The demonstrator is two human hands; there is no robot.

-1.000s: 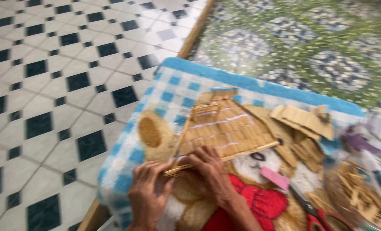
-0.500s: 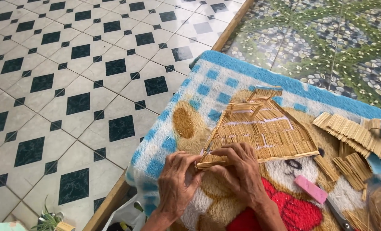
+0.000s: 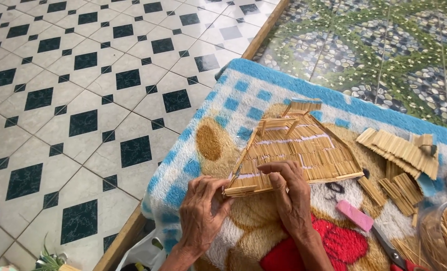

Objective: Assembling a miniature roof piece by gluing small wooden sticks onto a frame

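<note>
A flat panel of glued bamboo sticks (image 3: 303,150), shaped like a sloped roof, lies on a fleece blanket (image 3: 223,110) with a blue check and a bear picture. My left hand (image 3: 202,211) pinches the panel's near left corner from below. My right hand (image 3: 291,193) rests on the panel's near edge, fingers pressing the sticks down. A small stick frame (image 3: 283,123) stands on the panel's far end.
Loose stick bundles (image 3: 401,150) lie to the right, with a pink block (image 3: 354,216), scissors (image 3: 391,253) and a clear jar of sticks (image 3: 444,236). Black-and-white tiled floor (image 3: 83,90) lies left of a wooden edge (image 3: 120,241); a green patterned floor (image 3: 384,45) is beyond.
The view has shifted, so the panel and my hands now sit further right and lower. My hands keep the same hold on the panel's near edge.
</note>
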